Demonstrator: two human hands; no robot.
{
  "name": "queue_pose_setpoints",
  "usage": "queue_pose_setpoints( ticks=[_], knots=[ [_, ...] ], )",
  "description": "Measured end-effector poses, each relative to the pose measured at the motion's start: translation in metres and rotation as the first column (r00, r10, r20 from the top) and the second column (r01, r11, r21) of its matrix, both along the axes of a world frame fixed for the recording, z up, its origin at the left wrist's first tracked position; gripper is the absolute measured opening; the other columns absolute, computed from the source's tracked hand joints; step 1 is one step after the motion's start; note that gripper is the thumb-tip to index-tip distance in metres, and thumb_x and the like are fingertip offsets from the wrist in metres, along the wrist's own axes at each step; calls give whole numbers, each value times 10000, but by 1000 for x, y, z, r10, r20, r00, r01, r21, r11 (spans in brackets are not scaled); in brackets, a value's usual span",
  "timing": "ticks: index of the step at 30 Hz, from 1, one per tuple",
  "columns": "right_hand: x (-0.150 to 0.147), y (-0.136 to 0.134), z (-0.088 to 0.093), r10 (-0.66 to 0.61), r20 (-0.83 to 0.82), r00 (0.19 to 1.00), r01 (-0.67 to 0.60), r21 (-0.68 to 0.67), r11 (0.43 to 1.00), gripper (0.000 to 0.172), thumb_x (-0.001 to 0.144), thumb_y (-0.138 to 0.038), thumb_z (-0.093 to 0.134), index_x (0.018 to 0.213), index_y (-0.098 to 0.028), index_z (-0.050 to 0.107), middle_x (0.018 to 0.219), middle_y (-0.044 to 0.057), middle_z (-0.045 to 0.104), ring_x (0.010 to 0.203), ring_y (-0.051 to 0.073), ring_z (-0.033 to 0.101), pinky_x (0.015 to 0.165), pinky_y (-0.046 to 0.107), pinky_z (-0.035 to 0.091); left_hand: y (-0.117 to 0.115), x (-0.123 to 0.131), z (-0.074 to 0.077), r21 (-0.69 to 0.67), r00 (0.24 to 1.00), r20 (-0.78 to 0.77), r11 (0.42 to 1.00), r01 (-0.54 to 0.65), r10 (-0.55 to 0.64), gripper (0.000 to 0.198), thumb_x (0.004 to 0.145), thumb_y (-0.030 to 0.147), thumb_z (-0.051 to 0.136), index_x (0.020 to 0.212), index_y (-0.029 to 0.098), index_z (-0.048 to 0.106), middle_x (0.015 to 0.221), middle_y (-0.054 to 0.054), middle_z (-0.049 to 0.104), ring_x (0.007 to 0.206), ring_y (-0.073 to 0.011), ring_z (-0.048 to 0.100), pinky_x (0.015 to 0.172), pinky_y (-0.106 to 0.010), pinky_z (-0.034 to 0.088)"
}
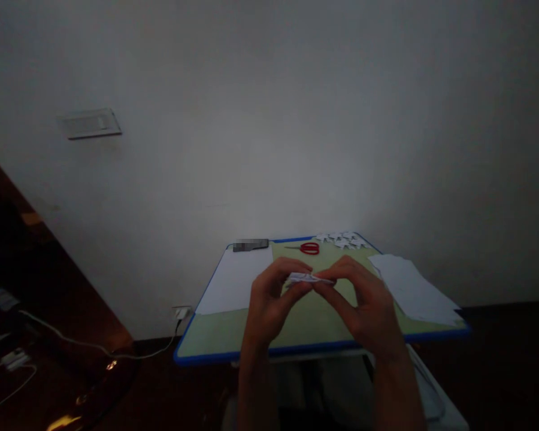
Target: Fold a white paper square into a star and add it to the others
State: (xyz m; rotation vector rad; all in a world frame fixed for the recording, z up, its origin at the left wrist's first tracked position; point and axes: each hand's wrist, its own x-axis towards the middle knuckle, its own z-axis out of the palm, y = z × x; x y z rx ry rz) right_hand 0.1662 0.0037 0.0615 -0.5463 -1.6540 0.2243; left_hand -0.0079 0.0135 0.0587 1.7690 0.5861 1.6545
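A small folded piece of white paper [302,277] is held up above the table, between both hands. My left hand [272,302] pinches its left part between thumb and fingers. On the other side, my right hand [366,299] grips the right end in the same way, and the fingertips of both hands nearly meet. Behind the hands lies a pair of scissors [309,248] with red handles, blades pointing left. Several white star-like paper cut-outs [341,240] are spread at the table's far right corner.
The pale green table [215,337] has a blue rim and stands against a grey wall. A white sheet [236,280] lies at left, with a dark phone-like object [251,245] at its far edge. More white sheets [415,290] overlap at right. A cable [99,347] runs to a wall socket.
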Motion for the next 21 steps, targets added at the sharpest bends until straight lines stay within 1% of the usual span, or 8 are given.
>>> queue_pose_setpoints(
  ticks=[1,3,6,8,11,14,19,21],
  knots=[
    [1,1,-1,-24,-3,1000,24,5,1000,73,963,-162,730,971,-234,729,847,-2,679,808,170,644,747,322,513,3,4,-1,10,1000,20,1000,-9,9,124,892,282,836,917,181,769,981,-73,744,925,-211,688,822,-312,528],
    [3,2,-7,-57,-10,998,57,10,998,78,966,-154,713,963,-232,711,861,1,675,829,175,643,755,326,515,5,11,-7,24,997,62,999,-40,38,110,908,273,820,908,182,758,907,-55,725,875,-192,674,803,-300,519],
    [2,3,-20,-78,16,997,77,32,997,99,955,-139,706,952,-236,690,868,2,671,849,183,639,757,332,518,3,19,-24,44,991,79,993,-107,103,99,934,265,789,907,181,746,887,-54,716,857,-191,670,784,-297,519],
    [0,4,-26,-88,41,995,86,54,995,114,947,-130,707,961,-240,685,879,3,669,866,187,636,768,337,521,1,22,-35,80,984,104,985,-151,143,67,943,238,773,914,185,743,893,-53,712,864,-189,669,785,-296,526],
    [-3,4,-32,-114,34,993,110,94,989,133,944,-120,702,985,-246,683,904,10,657,885,193,632,773,345,525,0,24,-45,155,969,183,968,-197,168,44,934,189,772,913,197,734,900,-44,707,874,-183,665,765,-287,537],
    [-5,4,-35,-107,37,994,103,95,990,147,946,-127,703,1016,-255,683,943,22,660,914,202,641,786,361,540,-1,26,-49,177,959,222,960,-217,176,55,926,173,777,910,200,731,899,-48,706,886,-186,665,751,-282,538],
    [-2,3,-39,-2,32,999,-1,86,996,177,951,-104,700,1035,-259,682,935,15,692,897,189,663,777,355,556,-5,32,-51,198,955,254,958,-208,155,67,916,150,783,910,208,750,874,-33,708,890,-180,663,811,-299,537],
    [0,4,-41,26,4,1000,-26,71,997,189,949,-95,700,1040,-260,683,926,13,690,884,187,663,767,355,554,-7,32,-49,186,959,244,964,-190,142,74,912,142,787,911,210,759,874,-32,720,885,-178,672,803,-295,542]
  ],
)
